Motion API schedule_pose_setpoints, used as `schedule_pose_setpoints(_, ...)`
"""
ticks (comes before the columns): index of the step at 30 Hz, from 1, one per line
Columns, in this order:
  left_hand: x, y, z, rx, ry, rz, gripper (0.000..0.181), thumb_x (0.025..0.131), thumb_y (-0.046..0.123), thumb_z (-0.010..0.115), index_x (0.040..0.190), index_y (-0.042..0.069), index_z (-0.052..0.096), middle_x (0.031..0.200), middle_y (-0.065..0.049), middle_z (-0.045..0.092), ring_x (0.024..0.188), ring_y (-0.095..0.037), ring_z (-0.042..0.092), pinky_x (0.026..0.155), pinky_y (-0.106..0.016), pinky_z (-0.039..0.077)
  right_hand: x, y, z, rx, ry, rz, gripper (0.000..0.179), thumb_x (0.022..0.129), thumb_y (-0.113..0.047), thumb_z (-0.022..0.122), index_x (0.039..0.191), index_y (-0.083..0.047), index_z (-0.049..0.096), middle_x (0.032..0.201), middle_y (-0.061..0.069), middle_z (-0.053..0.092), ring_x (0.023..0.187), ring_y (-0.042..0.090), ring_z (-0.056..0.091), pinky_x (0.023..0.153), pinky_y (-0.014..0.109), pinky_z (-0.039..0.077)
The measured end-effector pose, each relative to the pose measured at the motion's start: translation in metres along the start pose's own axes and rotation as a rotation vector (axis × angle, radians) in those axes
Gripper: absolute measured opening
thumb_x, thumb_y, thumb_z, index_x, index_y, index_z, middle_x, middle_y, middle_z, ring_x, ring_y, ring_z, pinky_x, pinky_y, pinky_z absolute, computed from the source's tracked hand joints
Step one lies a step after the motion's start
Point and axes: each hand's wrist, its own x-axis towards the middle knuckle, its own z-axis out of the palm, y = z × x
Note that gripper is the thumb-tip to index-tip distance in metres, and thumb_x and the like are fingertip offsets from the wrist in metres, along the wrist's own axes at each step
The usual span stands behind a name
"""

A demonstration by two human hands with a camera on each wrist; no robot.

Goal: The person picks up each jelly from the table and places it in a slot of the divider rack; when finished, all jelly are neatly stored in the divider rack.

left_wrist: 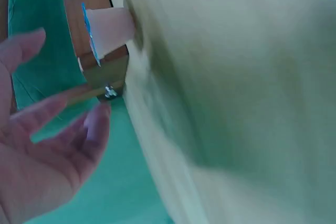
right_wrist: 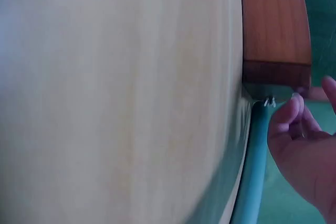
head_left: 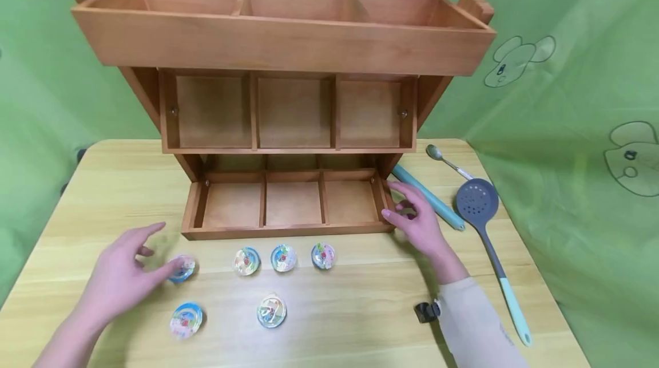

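A three-tier wooden shelf rack (head_left: pixel 288 47) with divided trays stands at the back of the table. Beside the right end of its bottom tray (head_left: pixel 293 232) is my right hand (head_left: pixel 419 222), its thumb and index finger at the side wall; whether they press on it is hard to tell. My left hand (head_left: pixel 115 276) hovers left of the tray, fingers spread, holding nothing. Near its thumb stands a small jelly cup (left_wrist: pixel 109 31) with a blue-edged lid, apart from the hand in the left wrist view. Several similar cups (head_left: pixel 284 258) with printed lids stand before the rack.
Right of the rack lie a blue-green rod (head_left: pixel 429 197), a metal spoon (head_left: pixel 435 152) and a slotted skimmer (head_left: pixel 477 202) with a pale green handle end. A green curtain (head_left: pixel 566 145) hangs behind and along the right side of the wooden table (head_left: pixel 370 322).
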Motion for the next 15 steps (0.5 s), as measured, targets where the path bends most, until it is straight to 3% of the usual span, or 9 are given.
schedule_pose_setpoints(4, -0.005, -0.012, 0.001, -0.137, -0.145, -0.011, 0.077, 0.072, 0.03, 0.092, 0.136, 0.004, 0.057, 0.118, -0.017, 0.064, 0.084, -0.025, 0.066, 0.064, -0.03, 0.056, 0.005, 0.004, -0.003, 0.101, -0.057, 0.071, 0.059, 0.087, 0.002, 0.073, 0.142, -0.002, 0.053, 0.141, 0.017, 0.049, 0.096, 0.037, 0.054, 0.079, 0.03, 0.048)
schedule_pose_setpoints(8, -0.008, -0.021, 0.006, -0.269, -0.261, -0.04, 0.077, 0.071, 0.023, 0.092, 0.136, 0.003, 0.057, 0.105, -0.01, 0.064, 0.082, -0.02, 0.065, 0.068, -0.029, 0.057, 0.008, 0.009, -0.007, 0.171, -0.124, 0.177, 0.06, 0.087, 0.001, 0.073, 0.143, -0.003, 0.052, 0.139, 0.017, 0.049, 0.097, 0.033, 0.05, 0.073, 0.027, 0.047)
schedule_pose_setpoints(12, -0.009, -0.024, 0.012, -0.361, -0.306, -0.051, 0.076, 0.072, 0.017, 0.091, 0.137, 0.001, 0.055, 0.104, -0.01, 0.063, 0.083, -0.02, 0.065, 0.07, -0.029, 0.057, 0.009, 0.015, -0.01, 0.215, -0.168, 0.257, 0.06, 0.086, 0.0, 0.074, 0.142, -0.004, 0.054, 0.128, 0.021, 0.048, 0.093, 0.028, 0.047, 0.067, 0.026, 0.047)
schedule_pose_setpoints(15, -0.008, -0.024, 0.018, -0.401, -0.315, -0.044, 0.075, 0.072, 0.015, 0.09, 0.136, 0.0, 0.055, 0.106, -0.01, 0.064, 0.081, -0.018, 0.065, 0.068, -0.029, 0.057, 0.009, 0.019, -0.011, 0.261, -0.179, 0.296, 0.061, 0.085, 0.001, 0.074, 0.142, -0.005, 0.054, 0.129, 0.019, 0.047, 0.091, 0.024, 0.046, 0.066, 0.027, 0.048)
